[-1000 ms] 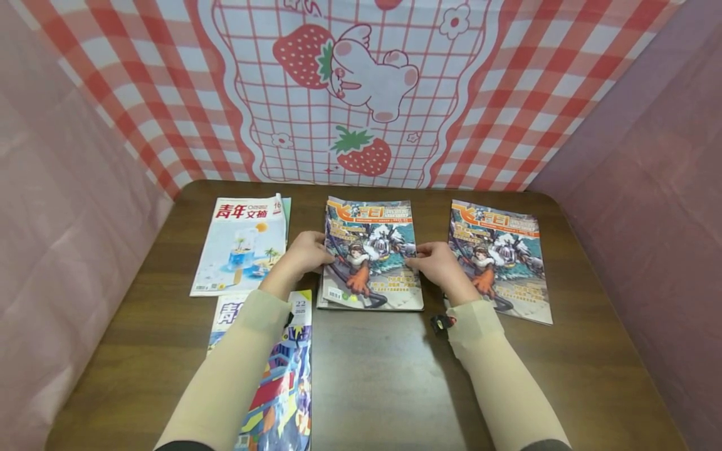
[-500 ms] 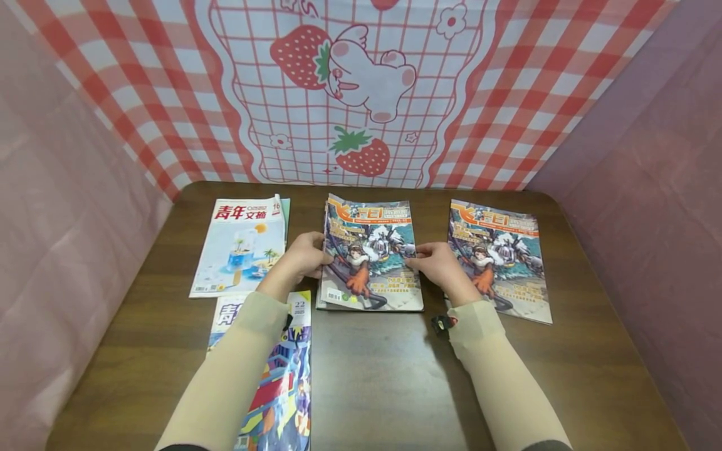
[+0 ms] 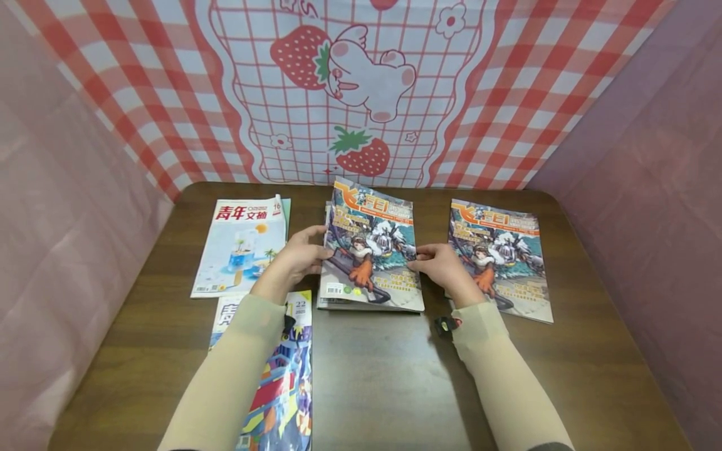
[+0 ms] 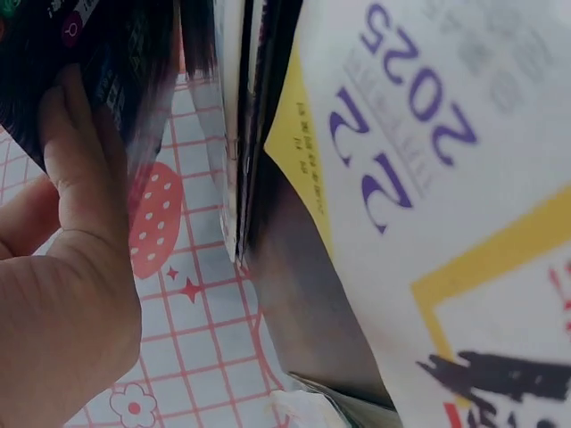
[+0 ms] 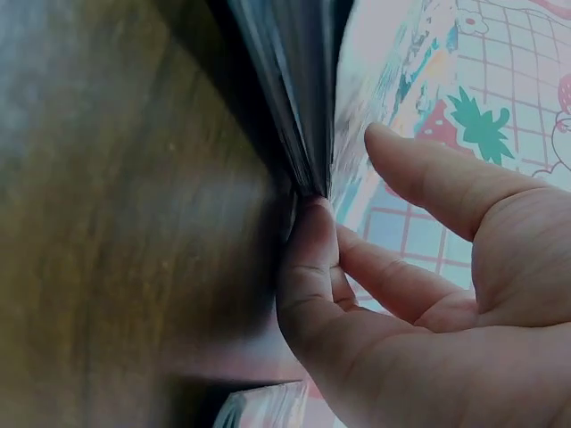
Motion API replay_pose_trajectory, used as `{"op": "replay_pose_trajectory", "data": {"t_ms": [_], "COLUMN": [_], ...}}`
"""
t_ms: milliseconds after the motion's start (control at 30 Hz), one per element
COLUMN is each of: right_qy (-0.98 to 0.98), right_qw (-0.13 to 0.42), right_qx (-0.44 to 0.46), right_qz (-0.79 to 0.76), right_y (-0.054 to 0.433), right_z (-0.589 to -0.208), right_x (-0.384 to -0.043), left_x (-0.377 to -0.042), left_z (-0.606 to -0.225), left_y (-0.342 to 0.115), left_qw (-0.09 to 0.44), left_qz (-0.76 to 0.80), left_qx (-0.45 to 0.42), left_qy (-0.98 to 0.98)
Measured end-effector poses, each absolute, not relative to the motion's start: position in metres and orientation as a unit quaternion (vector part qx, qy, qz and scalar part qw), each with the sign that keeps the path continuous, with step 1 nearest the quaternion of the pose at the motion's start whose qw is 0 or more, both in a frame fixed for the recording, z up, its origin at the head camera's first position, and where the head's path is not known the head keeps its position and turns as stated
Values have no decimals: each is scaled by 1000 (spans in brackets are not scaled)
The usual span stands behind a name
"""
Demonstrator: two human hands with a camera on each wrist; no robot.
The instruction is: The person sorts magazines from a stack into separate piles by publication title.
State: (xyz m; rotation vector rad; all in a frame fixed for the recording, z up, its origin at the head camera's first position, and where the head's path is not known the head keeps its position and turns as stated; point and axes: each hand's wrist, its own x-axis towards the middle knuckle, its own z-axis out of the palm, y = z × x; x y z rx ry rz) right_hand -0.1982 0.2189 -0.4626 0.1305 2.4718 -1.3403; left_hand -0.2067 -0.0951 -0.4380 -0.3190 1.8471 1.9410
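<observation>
In the head view, a comic-style magazine [image 3: 372, 250] with an orange title tops a stack of magazines [image 3: 338, 305] in the middle of the table. My left hand [image 3: 299, 257] holds its left edge, raised and tilted up off the stack. The left wrist view shows the fingers [image 4: 67, 134] against this raised magazine's dark underside [image 4: 116, 62], apart from the magazines below. My right hand [image 3: 442, 266] is at the stack's right edge. In the right wrist view, fingertips [image 5: 314, 223] touch the stacked page edges [image 5: 299, 89], while the thumb [image 5: 428, 174] stands away from them.
A magazine with the same cover [image 3: 502, 263] lies at the right. Left of the stack lies a white magazine [image 3: 239, 244] with an ice-lolly picture, over another. Nearer, a colourful magazine [image 3: 282, 388] lies partly under the left forearm. A checked cloth [image 3: 372, 150] hangs behind the table.
The top magazine's left side has been lifted by my left hand and tilted up to the right, uncovering the magazine below. My right hand has stayed at the right edge.
</observation>
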Motion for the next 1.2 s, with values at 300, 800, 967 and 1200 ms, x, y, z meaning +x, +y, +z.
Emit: {"op": "replay_pose_trajectory", "data": {"t_ms": [300, 800, 967, 1200], "right_qy": [819, 801, 808, 814], "right_qw": [182, 161, 134, 113], "right_qx": [51, -15, -17, -12], "right_qz": [-542, -576, -574, -570], "right_y": [228, 246, 248, 252], "right_z": [-467, -458, -457, -457], "right_x": [-195, -188, -187, -184], "left_x": [-204, -205, -206, -207], "left_z": [-437, -441, -441, -439], "left_y": [-98, -95, -91, -88], "left_qw": [216, 219, 218, 224], "left_qz": [729, 736, 736, 728], "left_qx": [-99, -86, -85, -88], "left_qy": [642, 635, 635, 642]}}
